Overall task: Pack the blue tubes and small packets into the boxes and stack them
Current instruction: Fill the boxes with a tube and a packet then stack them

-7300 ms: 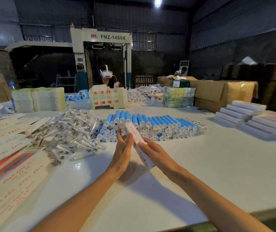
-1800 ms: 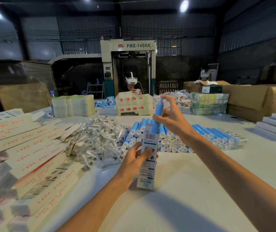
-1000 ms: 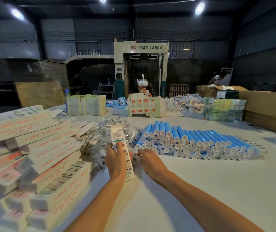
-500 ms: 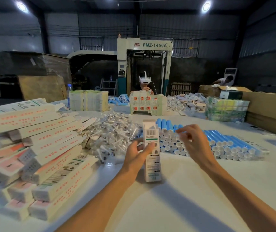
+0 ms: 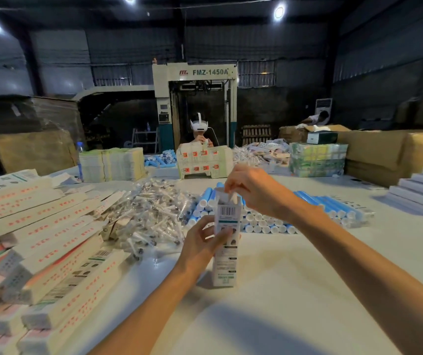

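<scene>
box (image 5: 224, 254) stood on end on table (image 5: 308, 290), long axis vertical, mouth directly under right hand (image 5: 254, 190) | right fingertips pinched pale strip (image 5: 230, 197), packet or flap unclear | left hand (image 5: 202, 242) gripped box's middle | blue tubes (image 5: 308, 213) just beyond both hands

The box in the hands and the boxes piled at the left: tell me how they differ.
The held box stands upright, top flap open; the piled boxes lie flat. The left hand grips the held box; no hand touches the piled boxes. Both are long white printed cartons.
</scene>
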`<state>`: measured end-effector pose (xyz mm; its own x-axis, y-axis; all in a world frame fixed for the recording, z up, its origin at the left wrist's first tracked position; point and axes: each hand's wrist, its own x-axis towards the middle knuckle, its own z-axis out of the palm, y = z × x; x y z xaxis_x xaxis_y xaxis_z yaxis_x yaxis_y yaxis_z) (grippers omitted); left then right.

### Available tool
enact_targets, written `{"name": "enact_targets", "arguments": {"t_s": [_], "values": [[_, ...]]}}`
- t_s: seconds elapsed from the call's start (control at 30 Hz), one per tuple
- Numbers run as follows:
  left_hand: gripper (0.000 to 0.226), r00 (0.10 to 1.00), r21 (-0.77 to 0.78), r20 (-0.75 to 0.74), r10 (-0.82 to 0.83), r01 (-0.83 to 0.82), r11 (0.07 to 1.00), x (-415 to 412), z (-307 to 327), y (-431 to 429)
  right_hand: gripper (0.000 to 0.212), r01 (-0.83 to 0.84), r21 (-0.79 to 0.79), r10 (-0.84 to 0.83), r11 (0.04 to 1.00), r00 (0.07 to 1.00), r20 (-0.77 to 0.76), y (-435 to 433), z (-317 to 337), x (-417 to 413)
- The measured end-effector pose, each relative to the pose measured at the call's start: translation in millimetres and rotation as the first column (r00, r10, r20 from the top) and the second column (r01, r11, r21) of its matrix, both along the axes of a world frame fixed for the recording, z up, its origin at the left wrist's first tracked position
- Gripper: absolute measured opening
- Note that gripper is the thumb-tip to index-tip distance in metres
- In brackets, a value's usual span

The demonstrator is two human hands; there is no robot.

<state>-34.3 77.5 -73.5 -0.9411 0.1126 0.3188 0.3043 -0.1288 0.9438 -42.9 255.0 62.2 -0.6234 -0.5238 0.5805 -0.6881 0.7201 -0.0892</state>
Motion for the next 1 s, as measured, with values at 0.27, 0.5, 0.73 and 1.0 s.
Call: {"name": "enact_targets", "arguments": {"t_s": [0.27,0.5,0.73,1.0], "values": [[0.042,0.999,-0.033,-0.046,0.010,-0.012,0.999,5.1,1.4,-1.0,0.018,0.000,-0.324,0.055,0.946,0.986,0.160,-16.0,-21.3,-3.1],[0.044,0.998,0.031,-0.028,0.052,-0.051,0.998,5.8,3.4,-2.6,0.020,-0.039,-0.314,0.067,0.949,0.995,0.080,-4.3,-55.5,-3.2],[0.075,0.982,0.047,-0.184,0.032,-0.023,0.999,13.8,5.5,0.7,0.035,-0.068,-0.712,0.293,0.699,0.936,0.197,2.4,-106.0,6.7],[0.061,0.957,-0.120,-0.289,0.018,-0.054,0.991,10.5,7.0,-3.2,0.043,-0.098,-0.803,0.432,0.587,0.877,0.209,1.3,-119.7,4.0]]}}
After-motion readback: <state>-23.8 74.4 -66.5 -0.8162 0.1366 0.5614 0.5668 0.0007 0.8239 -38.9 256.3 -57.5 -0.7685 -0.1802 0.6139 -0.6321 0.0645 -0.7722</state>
